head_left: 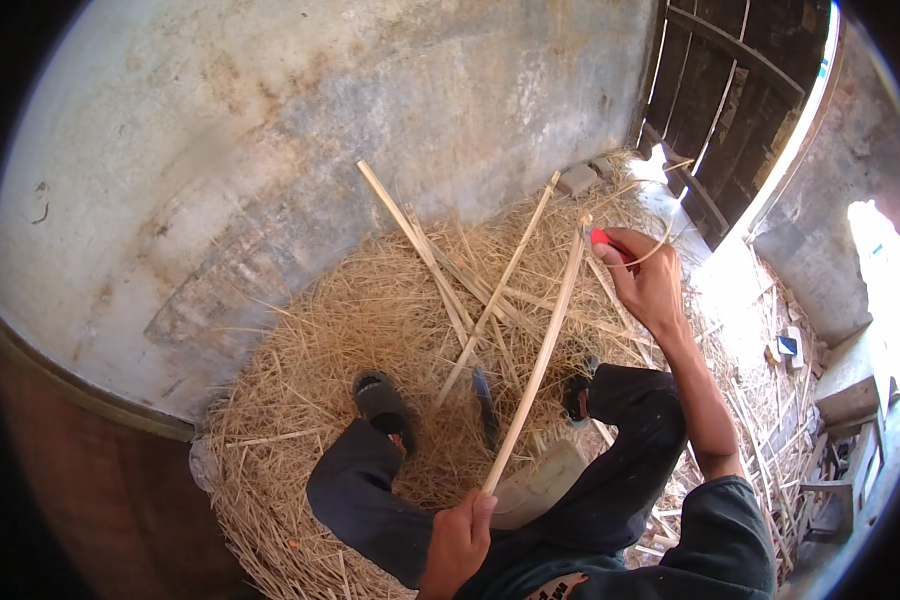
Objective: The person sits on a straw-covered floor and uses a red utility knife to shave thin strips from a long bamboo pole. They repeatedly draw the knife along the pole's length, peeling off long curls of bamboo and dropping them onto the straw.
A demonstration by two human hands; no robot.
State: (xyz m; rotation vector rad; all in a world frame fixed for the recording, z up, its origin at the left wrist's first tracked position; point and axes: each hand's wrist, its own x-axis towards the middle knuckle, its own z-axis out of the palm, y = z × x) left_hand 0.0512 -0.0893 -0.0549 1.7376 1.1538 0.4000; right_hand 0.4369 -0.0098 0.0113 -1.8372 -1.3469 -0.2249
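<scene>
Down at the lower middle, my left hand (457, 545) is closed around the near end of a long pale wooden strip (540, 370), which looks like split bamboo. The strip slants up and away to the right. By its far end, my right hand (650, 278) grips a small red-handled tool (610, 242), likely a knife, held against or very near the strip; its blade cannot be made out. A thin curled shaving (660, 240) arcs over the right hand. Between my feet lies a dark long-bladed knife (485, 405) on the shavings.
Several strips (410, 225) lie crossed ahead, toward the stained wall (300, 120). Straw-like shavings (300, 370) cover the floor around my sandalled foot (380, 400). A pale block (545, 485) sits between my legs. A wooden door (720, 90) stands at the far right.
</scene>
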